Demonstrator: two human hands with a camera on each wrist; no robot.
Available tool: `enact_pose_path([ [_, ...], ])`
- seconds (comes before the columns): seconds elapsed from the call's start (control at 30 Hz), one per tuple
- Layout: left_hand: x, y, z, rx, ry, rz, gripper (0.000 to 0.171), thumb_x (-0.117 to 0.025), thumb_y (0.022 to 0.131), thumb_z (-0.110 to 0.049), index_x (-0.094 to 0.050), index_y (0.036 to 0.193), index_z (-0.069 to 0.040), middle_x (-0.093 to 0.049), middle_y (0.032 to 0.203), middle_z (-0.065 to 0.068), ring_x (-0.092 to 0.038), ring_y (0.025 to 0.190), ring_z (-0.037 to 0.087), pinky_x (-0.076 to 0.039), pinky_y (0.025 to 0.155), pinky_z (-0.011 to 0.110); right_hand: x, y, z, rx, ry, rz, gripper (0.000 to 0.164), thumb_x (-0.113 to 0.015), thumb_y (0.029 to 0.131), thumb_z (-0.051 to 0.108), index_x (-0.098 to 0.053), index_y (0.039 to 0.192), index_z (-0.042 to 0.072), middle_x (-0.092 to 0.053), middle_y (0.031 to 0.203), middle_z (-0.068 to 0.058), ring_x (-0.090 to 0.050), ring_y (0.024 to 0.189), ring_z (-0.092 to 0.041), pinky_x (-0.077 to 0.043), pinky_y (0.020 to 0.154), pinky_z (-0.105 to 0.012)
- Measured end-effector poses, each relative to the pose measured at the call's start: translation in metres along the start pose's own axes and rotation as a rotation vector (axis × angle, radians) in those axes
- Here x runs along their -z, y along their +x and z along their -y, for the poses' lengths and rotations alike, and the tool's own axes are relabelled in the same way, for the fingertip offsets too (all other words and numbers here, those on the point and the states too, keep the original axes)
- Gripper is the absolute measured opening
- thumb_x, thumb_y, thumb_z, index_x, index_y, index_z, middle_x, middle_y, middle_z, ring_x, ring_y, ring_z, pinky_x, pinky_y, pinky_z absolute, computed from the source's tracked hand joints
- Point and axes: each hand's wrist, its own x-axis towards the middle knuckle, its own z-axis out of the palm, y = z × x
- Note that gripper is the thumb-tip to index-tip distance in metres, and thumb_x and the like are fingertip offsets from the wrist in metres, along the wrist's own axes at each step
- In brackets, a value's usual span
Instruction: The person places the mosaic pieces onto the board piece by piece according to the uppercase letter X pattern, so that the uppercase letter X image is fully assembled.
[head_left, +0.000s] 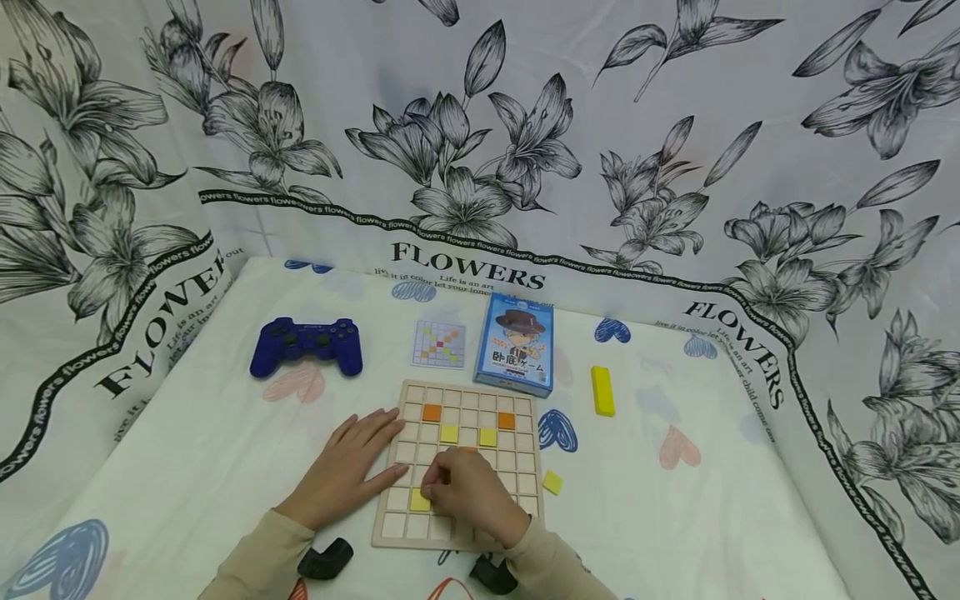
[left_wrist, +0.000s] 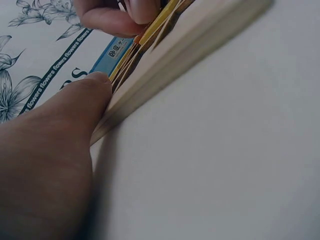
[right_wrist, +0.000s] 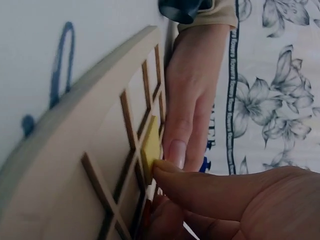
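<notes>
A wooden grid board (head_left: 382,527) lies on the cloth, with several orange and yellow square tiles in its cells. My right hand (head_left: 474,493) is over its lower middle, thumb and finger pinching at the edge of a yellow tile (head_left: 419,500) in a lower left cell. The right wrist view shows the thumb against that tile (right_wrist: 150,150). My left hand (head_left: 347,467) rests flat with fingers spread, fingertips and thumb at the board's left edge. An orange tile (head_left: 432,412) and a yellow tile (head_left: 449,433) sit in upper cells. Another orange tile is partly hidden behind my right hand.
Behind the board are a small colored grid card (head_left: 439,344) and a blue game box (head_left: 516,346). A blue game controller (head_left: 306,347) lies at the left. On the right are a yellow block (head_left: 603,391) and a loose yellow tile (head_left: 552,482).
</notes>
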Motion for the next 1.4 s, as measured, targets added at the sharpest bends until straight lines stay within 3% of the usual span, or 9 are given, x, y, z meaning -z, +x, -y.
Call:
enact_pose_path([
  [0.2,-0.001,0.002,0.0,-0.014,-0.003,-0.008,0.067,-0.054,0.092,-0.056,-0.045,0.143,-0.014,-0.038,0.152,0.003,-0.033,0.14,0.024,-0.018,0.117,0.049,0.01,-0.003,0.0,-0.023,-0.006,-0.051,0.012,-0.074,0.084,0.014,-0.065,0.076,0.017,-0.053,0.068,0.01,-0.045,0.059,-0.002,-0.04,0.05,-0.017],
  [0.37,-0.003,0.001,0.0,-0.014,0.007,-0.009,0.067,-0.053,0.092,-0.056,-0.045,0.143,-0.014,-0.039,0.151,0.003,-0.034,0.139,0.024,-0.018,0.116,0.049,0.04,-0.016,-0.012,-0.058,0.01,-0.123,0.009,-0.072,0.086,0.016,-0.065,0.08,0.015,-0.056,0.07,0.007,-0.048,0.059,-0.006,-0.042,0.049,-0.019],
  [0.57,0.001,0.001,0.001,-0.002,0.014,0.0,0.068,-0.052,0.092,-0.057,-0.044,0.144,-0.014,-0.037,0.152,0.003,-0.033,0.14,0.024,-0.017,0.117,0.049,0.087,-0.047,-0.047,-0.191,0.055,-0.164,0.011,-0.07,0.088,0.023,-0.064,0.089,0.013,-0.059,0.079,0.002,-0.052,0.069,-0.013,-0.045,0.052,-0.024],
  [0.73,0.003,0.0,0.002,0.01,0.01,-0.004,0.068,-0.052,0.092,-0.057,-0.045,0.143,-0.014,-0.038,0.152,0.003,-0.033,0.14,0.024,-0.016,0.117,0.049,0.107,-0.07,-0.082,-0.335,0.131,-0.133,0.019,-0.071,0.087,0.026,-0.066,0.099,0.011,-0.06,0.079,-0.004,-0.055,0.064,-0.018,-0.046,0.05,-0.027],
  [0.87,0.002,0.0,0.003,0.011,0.005,-0.001,0.068,-0.051,0.092,-0.058,-0.045,0.144,-0.015,-0.037,0.152,0.003,-0.033,0.14,0.023,-0.016,0.117,0.049,0.11,-0.08,-0.105,-0.409,0.226,-0.098,0.03,-0.073,0.085,0.024,-0.064,0.11,0.009,-0.059,0.079,-0.008,-0.055,0.06,-0.019,-0.046,0.048,-0.028],
  [1.0,-0.001,0.0,0.003,0.008,0.007,-0.004,0.067,-0.051,0.093,-0.058,-0.044,0.144,-0.015,-0.037,0.152,0.003,-0.033,0.14,0.024,-0.017,0.117,0.049,0.104,-0.083,-0.114,-0.422,0.248,-0.096,0.033,-0.075,0.083,0.021,-0.063,0.111,0.007,-0.058,0.077,-0.006,-0.054,0.06,-0.018,-0.047,0.047,-0.029],
  [1.2,-0.002,0.0,0.002,-0.004,-0.002,-0.006,0.066,-0.051,0.093,-0.056,-0.044,0.144,-0.015,-0.038,0.152,0.004,-0.033,0.139,0.025,-0.018,0.116,0.05,0.096,-0.082,-0.114,-0.426,0.236,-0.152,0.027,-0.075,0.081,0.014,-0.064,0.104,0.003,-0.057,0.074,-0.005,-0.052,0.057,-0.017,-0.045,0.045,-0.027],
  [1.4,-0.003,0.0,0.002,0.014,-0.008,0.025,0.068,-0.05,0.092,-0.059,-0.043,0.145,-0.015,-0.035,0.153,0.001,-0.031,0.141,0.023,-0.014,0.118,0.048,0.086,-0.081,-0.111,-0.438,0.132,-0.22,0.019,-0.076,0.078,0.009,-0.066,0.093,0.005,-0.057,0.074,-0.002,-0.051,0.063,-0.015,-0.044,0.052,-0.026],
])
